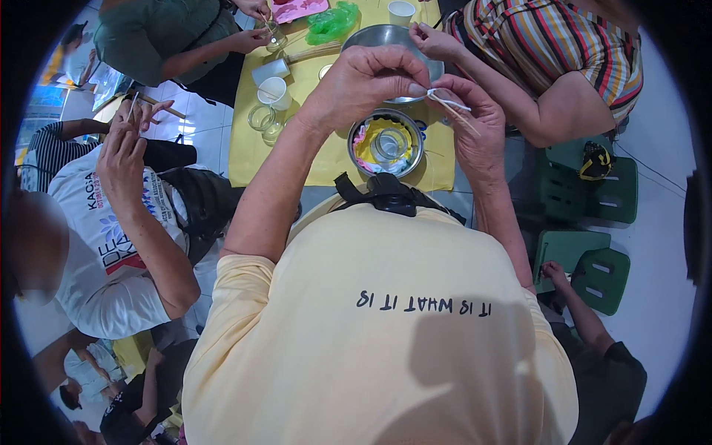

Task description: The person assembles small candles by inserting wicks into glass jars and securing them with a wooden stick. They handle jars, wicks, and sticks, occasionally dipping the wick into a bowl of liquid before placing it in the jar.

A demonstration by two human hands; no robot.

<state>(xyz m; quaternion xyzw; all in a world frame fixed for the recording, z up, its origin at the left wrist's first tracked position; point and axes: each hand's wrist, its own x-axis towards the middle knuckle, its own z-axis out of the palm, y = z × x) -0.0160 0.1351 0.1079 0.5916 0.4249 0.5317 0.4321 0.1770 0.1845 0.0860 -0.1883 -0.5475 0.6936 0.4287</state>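
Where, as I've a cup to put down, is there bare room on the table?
Free: the yellow table at its near-left corner, bordered by the glass jars and left forearm, and between that forearm and the small metal bowl. Crowded: the far side, with white cups, a green bag and a large basin.

Just left of the small metal bowl (354,159), a strip of yellow tablecloth (326,162) offered passage — though the left forearm (278,174) crossed over its outer side. Farther left of the bowl, glass jars (261,117) and a white paper cup (274,90) stood in the way. Beyond the bowl, a wide basin (378,35) and a co-worker's hand (436,43) blocked passage. Cloth at the bowl's near right gave some room.
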